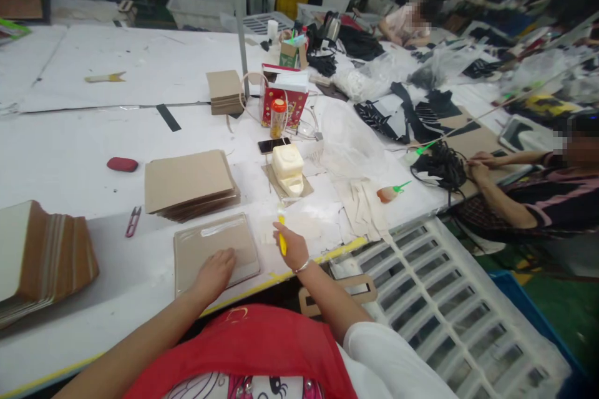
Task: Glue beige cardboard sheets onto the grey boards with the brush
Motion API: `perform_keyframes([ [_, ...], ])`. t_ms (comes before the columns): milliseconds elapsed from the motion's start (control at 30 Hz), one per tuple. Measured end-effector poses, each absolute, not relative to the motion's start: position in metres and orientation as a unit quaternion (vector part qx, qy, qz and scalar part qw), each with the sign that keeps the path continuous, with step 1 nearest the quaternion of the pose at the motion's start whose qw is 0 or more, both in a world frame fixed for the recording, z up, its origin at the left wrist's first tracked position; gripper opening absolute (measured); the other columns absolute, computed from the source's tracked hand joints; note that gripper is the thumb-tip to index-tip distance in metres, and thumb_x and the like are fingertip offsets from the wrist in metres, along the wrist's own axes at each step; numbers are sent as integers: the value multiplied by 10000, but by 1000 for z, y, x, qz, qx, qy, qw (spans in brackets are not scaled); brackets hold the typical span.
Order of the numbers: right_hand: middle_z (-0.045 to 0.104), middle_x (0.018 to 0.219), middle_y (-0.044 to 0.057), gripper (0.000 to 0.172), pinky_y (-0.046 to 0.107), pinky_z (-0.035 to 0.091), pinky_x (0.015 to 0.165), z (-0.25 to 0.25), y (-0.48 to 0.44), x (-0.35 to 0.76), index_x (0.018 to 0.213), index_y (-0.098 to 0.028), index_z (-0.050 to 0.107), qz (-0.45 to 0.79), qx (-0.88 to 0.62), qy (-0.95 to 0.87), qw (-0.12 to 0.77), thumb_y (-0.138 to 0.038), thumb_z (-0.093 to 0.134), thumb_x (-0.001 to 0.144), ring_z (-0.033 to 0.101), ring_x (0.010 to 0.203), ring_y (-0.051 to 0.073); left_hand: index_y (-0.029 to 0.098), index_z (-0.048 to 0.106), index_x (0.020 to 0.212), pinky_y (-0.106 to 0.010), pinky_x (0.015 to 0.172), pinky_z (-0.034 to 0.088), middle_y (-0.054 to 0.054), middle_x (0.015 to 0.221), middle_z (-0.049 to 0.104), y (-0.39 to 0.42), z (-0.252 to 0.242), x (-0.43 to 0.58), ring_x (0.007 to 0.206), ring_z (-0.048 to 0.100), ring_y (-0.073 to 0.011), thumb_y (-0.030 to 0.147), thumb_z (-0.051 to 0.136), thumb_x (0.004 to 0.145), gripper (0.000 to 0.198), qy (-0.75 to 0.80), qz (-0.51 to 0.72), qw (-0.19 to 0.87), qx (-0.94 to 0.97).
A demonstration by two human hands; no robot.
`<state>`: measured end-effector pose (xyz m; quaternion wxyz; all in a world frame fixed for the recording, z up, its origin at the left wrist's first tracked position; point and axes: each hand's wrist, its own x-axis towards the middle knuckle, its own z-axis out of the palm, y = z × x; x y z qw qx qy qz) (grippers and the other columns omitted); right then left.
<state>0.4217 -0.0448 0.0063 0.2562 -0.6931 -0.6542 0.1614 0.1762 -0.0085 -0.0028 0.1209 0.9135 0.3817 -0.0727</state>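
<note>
My left hand (216,274) lies with its fingers on a tan cardboard sheet (189,262), which has a clear, glossy template or layer over part of it. In my right hand (293,248) is a small brush with a yellow handle (282,237), its pale tip pointing away from me. Just beyond that tip stands a cream-coloured plastic container (287,165) with a spout-like front, on a small board. Behind the sheet under my left hand sits a stack of tan cardboard sheets (187,181).
Thick curved boards (51,255) stand at the left, near pink thread snips (133,222) and a red case (122,164). A phone (274,146), an orange-lidded bottle (277,117) and a red bag (292,103) are farther back. A co-worker (524,199) handles black strips at the right, beyond a white slatted rack (440,274).
</note>
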Motion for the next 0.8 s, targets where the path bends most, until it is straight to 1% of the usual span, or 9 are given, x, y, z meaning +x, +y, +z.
perform_keyframes([
  [100,603,815,75,302,253,416,713,-16,-76,472,1104,-174,529,123,-765,-618,133,-242,356,866,544,765,156,166,528,1053,-335,872,377,-90,1119,520,-14,-2,230,1004,465,-202,173,356,840,274,324,-47,175,928],
  [167,560,786,76,251,258,395,684,-31,-89,497,1046,-165,539,104,-787,-603,78,-232,410,841,509,734,159,167,514,1062,-328,862,381,-83,1115,515,-12,-2,266,996,460,-201,178,380,830,268,312,-47,191,930],
  [233,529,797,77,224,263,375,688,-43,-94,510,1020,-164,532,94,-791,-602,51,-209,443,820,483,750,163,167,505,1059,-331,838,389,-81,1090,518,-7,-3,295,975,461,-205,169,413,808,268,314,-56,189,929],
  [333,520,788,75,242,274,348,698,-55,-94,514,1029,-165,522,99,-782,-614,39,-148,427,807,470,773,174,164,506,1038,-350,784,398,-86,1025,530,2,-9,323,941,466,-220,153,436,785,262,318,-87,173,928],
  [433,533,766,66,268,275,337,692,-60,-95,515,1027,-160,523,117,-770,-624,58,-110,407,790,477,753,172,151,530,982,-376,772,385,-96,965,544,7,-18,335,921,474,-225,135,396,802,225,323,-120,166,924],
  [600,559,792,73,222,295,358,732,-49,-108,524,984,-141,518,112,-765,-619,138,-144,406,792,498,804,185,140,584,829,-388,771,378,-108,898,562,5,-21,339,907,494,-229,139,347,826,237,317,-131,176,923],
  [700,556,980,107,232,359,363,813,-26,-110,519,994,-150,485,91,-717,-659,209,-192,460,768,476,960,224,136,581,854,-355,730,403,-122,935,566,1,-11,337,884,523,-227,166,347,825,237,310,-128,192,922],
  [767,513,1111,116,278,410,331,890,-9,-104,508,1014,-162,453,103,-649,-710,253,-203,492,742,411,1094,246,137,570,899,-327,674,418,-120,902,590,-2,0,331,814,558,-221,196,351,823,239,299,-142,219,918],
  [800,502,1134,114,307,427,312,918,-2,-100,501,1029,-167,439,119,-614,-733,270,-205,505,731,380,1137,250,140,566,914,-314,643,420,-114,868,604,-3,6,327,770,571,-218,216,354,822,243,292,-152,235,915],
])
